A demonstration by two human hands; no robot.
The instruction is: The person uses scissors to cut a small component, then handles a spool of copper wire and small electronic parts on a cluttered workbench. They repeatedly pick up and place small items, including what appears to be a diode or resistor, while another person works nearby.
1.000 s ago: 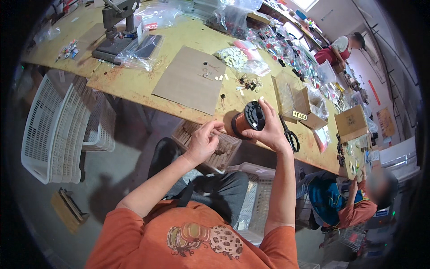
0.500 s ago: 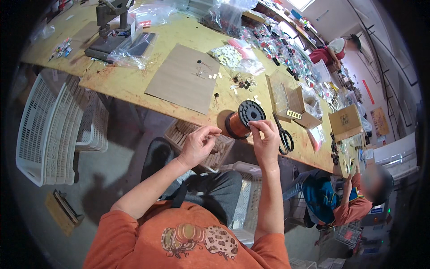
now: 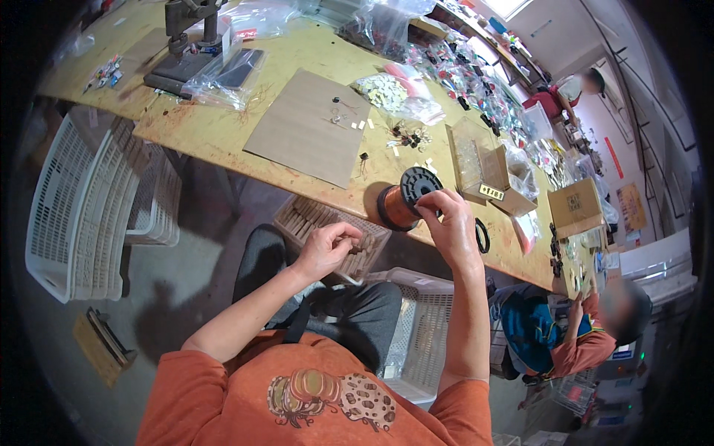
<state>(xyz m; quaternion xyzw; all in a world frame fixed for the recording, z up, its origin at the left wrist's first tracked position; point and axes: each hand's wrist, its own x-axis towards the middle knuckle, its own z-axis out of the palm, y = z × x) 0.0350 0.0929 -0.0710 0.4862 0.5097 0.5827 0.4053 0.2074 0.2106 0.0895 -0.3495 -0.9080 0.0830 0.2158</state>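
Observation:
A black-flanged spool (image 3: 399,207) wound with copper-coloured wire lies tilted at the table's front edge. My right hand (image 3: 452,227) is at the spool's near flange, with thumb and fingertips pinched together. Whatever they hold is too fine to make out. Off to the left of the spool, past the table edge, my left hand (image 3: 324,251) has its fingers curled and thumb against them; any wire between them does not show. Black-handled scissors (image 3: 483,236) lie right of my right hand, which covers most of them.
A brown cardboard sheet (image 3: 301,134) with small parts lies left of the spool. White pieces in a bag (image 3: 385,92) and an open carton (image 3: 500,178) stand beyond. Crates (image 3: 421,334) sit below the table. A person (image 3: 595,327) works at the right.
My right hand has shifted slightly right and further over the flange, covering more of the scissors. My left hand has drawn a little lower and left, its fingers more curled.

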